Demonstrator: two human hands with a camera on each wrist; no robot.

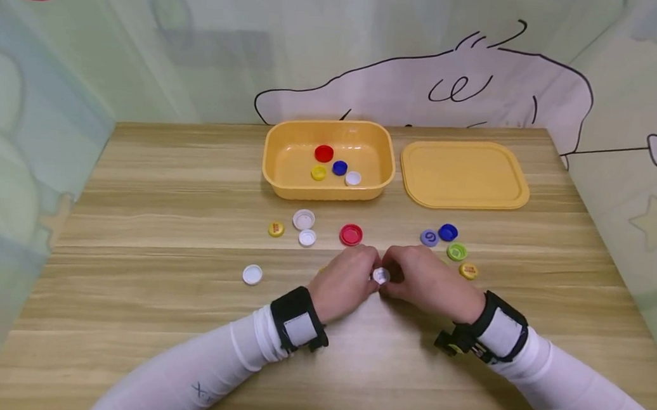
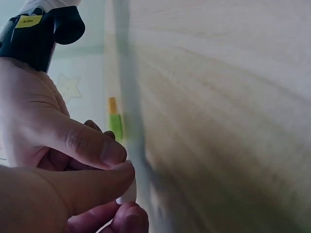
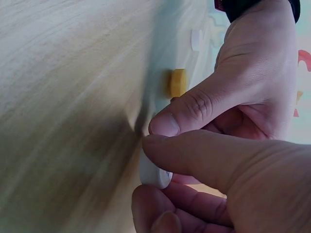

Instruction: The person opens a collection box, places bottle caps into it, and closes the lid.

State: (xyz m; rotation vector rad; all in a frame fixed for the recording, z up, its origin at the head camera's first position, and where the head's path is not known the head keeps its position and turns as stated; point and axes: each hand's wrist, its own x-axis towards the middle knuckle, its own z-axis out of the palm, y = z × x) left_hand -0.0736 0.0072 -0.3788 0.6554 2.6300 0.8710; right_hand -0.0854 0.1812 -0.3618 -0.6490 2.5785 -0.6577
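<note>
In the head view a small white bottle cap (image 1: pixel 381 276) is held between my two hands at the middle of the table. My left hand (image 1: pixel 347 281) pinches it from the left, and my right hand (image 1: pixel 430 281) from the right. Both thumb tips meet at its edge in the right wrist view, where the white cap (image 3: pixel 153 171) stands on its side between the right thumb and curled fingers. The left wrist view shows just a sliver of the white cap (image 2: pixel 129 193) behind the left thumb. A yellow cap (image 3: pixel 178 83) lies beyond the hands, mostly hidden in the head view.
A yellow-orange box (image 1: pixel 269 185) holds red, yellow, blue and white caps; its lid (image 1: pixel 465 174) lies to its right. Loose caps include a red cap (image 1: pixel 351 234), a white cap (image 1: pixel 252 274), a green cap (image 1: pixel 457 251) and a blue cap (image 1: pixel 448 232).
</note>
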